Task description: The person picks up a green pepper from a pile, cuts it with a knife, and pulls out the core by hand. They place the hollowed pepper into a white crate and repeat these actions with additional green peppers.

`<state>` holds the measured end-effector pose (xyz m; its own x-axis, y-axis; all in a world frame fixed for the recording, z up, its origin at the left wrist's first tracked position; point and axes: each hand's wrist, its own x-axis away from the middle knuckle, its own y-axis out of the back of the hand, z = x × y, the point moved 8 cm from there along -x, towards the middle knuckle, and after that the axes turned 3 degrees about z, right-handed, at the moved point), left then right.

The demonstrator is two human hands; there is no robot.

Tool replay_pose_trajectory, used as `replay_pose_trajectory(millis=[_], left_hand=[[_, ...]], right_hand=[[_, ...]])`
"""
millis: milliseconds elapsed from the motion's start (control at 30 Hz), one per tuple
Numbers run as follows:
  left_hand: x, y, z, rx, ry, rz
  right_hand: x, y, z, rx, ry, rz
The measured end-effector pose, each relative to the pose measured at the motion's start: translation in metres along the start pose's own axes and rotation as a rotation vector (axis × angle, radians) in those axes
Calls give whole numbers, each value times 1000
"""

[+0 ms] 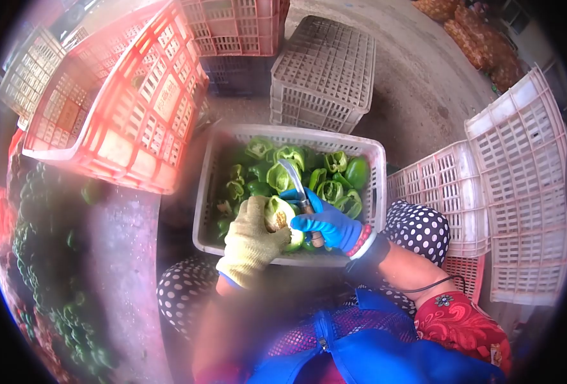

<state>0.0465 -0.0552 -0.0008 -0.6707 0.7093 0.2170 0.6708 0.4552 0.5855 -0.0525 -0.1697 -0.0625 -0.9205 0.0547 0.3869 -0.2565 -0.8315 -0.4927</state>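
Right fingers [310, 223] around knife [295, 180], left fingers [254, 210] around pepper [278, 215]

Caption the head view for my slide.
Left hand holds a cut green pepper, right hand a curved knife, over a crate of peppers.

Clasped in the left hand [250, 240]: a green pepper [276, 214], cut open, pale seedy core exposed. Gripped in the right hand [329, 224], just beside: a knife [294, 176], curved metal blade pointing forward, brown handle partly covered. Lying jumbled in the crate [377, 192] beneath: more green peppers [329, 191], many cut open, insides showing.
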Motion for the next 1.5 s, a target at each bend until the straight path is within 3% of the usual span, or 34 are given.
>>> replay_pose_trajectory(millis=[100, 200, 333, 400, 433, 533, 600, 633, 667, 767, 900, 933, 1000, 1067, 1133, 1200, 1233, 1333, 1400, 1500], left_hand=[[2, 0, -11, -258, -105, 30], [4, 5, -20, -132, -69, 87], [-1, -1, -10, 272, -179, 107], [1, -2, -11, 472, -103, 214], [0, -5, -10, 357, -209, 191], [-5, -10, -2, 500, -218, 230], [0, -21, 7, 990, 48, 319], [-2, -21, 6, 1007, 10, 329], [-4, -27, 22, 1022, 123, 399], [-10, -28, 26, 1187, -34, 461], [-15, -24, 25, 1392, -79, 265], [-15, 0, 27, 1013, -238, -112], [-6, 5, 25, 1501, 48, 26], [-20, 20, 15, 1533, -194, 130], [-18, 20, 29, 1470, 14, -68], [-13, 7, 28, 1475, 199, -80], [-13, -2, 35, 1463, 235, -22], [-8, -11, 32, 1406, 305, 32], [-6, -16, 29, 1384, 328, 94], [-4, -21, 12, 1223, 286, 127]], right_hand=[[12, -15, 20, 123, -15, -23], [7, -7, 9, 76, 3, 38], [7, -7, 8, -17, 65, 44], [21, -11, 13, 9, -99, 65], [21, -11, 15, 8, -50, 70], [8, -10, 6, -58, 11, 130], [7, -16, 9, -126, 84, 192], [6, -18, 7, -146, 101, 208], [8, -18, 6, -166, 118, 223], [16, -20, 10, -171, 51, 210], [18, -16, 38, -138, 60, 168], [17, -14, 42, -192, 70, 133], [27, -4, 52, -256, -6, 128], [19, 26, 75, 9, 223, 68], [13, 71, 98, 658, 348, -288], [19, 88, 123, 1248, 272, -587], [19, 99, 124, 1324, 379, -718], [9, 123, 106, 1078, 332, -785], [3, 94, 89, 547, 259, -542], [6, 26, 66, 347, 86, -191]])
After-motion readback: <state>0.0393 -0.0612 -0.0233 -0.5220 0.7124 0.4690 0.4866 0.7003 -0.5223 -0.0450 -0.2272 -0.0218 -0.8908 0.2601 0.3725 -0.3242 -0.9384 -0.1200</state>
